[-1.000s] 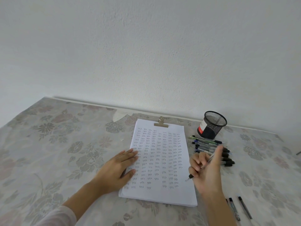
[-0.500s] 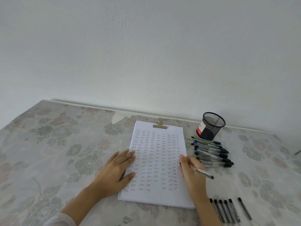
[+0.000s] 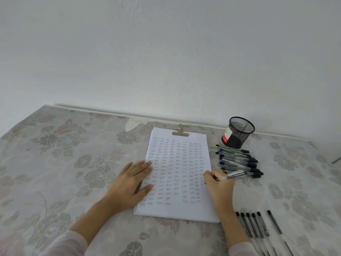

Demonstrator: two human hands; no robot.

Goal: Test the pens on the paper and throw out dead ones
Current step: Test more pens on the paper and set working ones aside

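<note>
A white paper sheet point(image 3: 177, 209) covered in rows of small pen marks lies on the table, held by a metal clip point(image 3: 180, 132) at its far edge. My left hand point(image 3: 129, 183) rests flat on the sheet's left edge, fingers spread. My right hand point(image 3: 218, 187) grips a clear pen point(image 3: 232, 175) in a writing hold, its tip down at the sheet's right margin. A pile of several pens point(image 3: 238, 159) lies right of the sheet. Several black-capped pens point(image 3: 256, 226) lie in a row at the near right.
A black mesh pen cup point(image 3: 238, 133) with a red and white label stands behind the pen pile near the wall. A floral cloth point(image 3: 64, 163) covers the table. The white wall runs along the far edge.
My right hand turned the pen from held up above the table into a writing grip and lowered its tip onto the sheet's right margin. My left hand stayed put.
</note>
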